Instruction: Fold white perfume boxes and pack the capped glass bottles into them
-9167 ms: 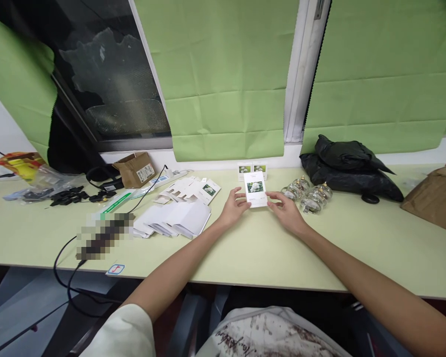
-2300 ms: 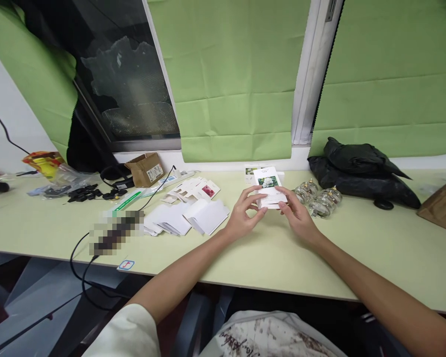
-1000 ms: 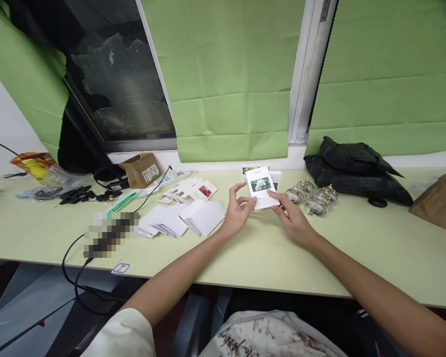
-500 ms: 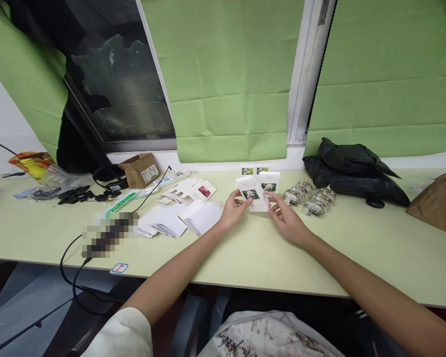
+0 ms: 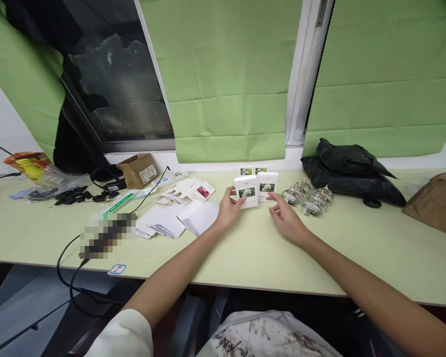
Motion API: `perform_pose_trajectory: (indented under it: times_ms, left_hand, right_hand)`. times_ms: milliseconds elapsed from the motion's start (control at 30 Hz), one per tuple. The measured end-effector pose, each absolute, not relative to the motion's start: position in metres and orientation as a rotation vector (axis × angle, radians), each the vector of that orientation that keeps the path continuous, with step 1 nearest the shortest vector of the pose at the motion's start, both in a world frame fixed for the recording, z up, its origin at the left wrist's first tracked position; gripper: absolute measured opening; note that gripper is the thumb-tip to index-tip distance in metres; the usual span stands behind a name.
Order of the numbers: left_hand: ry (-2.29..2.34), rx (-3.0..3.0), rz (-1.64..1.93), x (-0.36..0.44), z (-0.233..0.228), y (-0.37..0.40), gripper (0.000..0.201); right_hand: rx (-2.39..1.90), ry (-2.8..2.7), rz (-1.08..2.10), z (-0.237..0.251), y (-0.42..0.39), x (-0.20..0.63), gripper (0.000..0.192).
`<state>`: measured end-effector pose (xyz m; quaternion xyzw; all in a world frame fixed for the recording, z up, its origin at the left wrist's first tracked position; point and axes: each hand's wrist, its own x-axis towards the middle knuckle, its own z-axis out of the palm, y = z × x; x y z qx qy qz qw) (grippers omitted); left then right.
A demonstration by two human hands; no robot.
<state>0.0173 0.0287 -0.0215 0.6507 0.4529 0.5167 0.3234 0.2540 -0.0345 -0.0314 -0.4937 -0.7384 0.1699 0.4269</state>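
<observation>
My left hand (image 5: pixel 229 209) is closed around the left side of a small white box (image 5: pixel 247 192) with a white-flower picture on its front, thumb across its face. Beside it, slightly farther back, a matching white box (image 5: pixel 267 187) stands upright. My right hand (image 5: pixel 285 218) holds nothing, its index finger stretched toward that second box's lower right edge and the other fingers loosely bent. Whether the fingertip touches the box I cannot tell. Behind these stand more small boxes (image 5: pixel 246 170) with similar pictures, mostly hidden.
Folded white cartons (image 5: pixel 198 215) and flat printed ones (image 5: pixel 204 190) lie left of my hands. Clear-wrapped silvery ornaments (image 5: pixel 318 202) sit to the right, before black plastic bags (image 5: pixel 351 173). Farther left are an open cardboard box (image 5: pixel 138 171) and cables; a brown package (image 5: pixel 436 203) lies far right.
My right hand has let go of the box held in my left hand, and its fingers have opened. The held box has turned to face me more squarely, a little to the left.
</observation>
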Motion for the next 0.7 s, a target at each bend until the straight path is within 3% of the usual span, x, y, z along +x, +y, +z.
perform_pose_trajectory:
  times_ms: [200, 700]
  left_hand:
    - [1.396, 1.787, 1.367, 0.014, -0.024, 0.044, 0.052]
    - [1.33, 1.797, 1.29, 0.013, -0.036, 0.058, 0.068]
  right_hand:
    - [-1.284, -1.85, 0.371, -0.035, -0.03, 0.256, 0.047]
    - [-1.296, -1.876, 0.392, -0.038, -0.029, 0.258, 0.043]
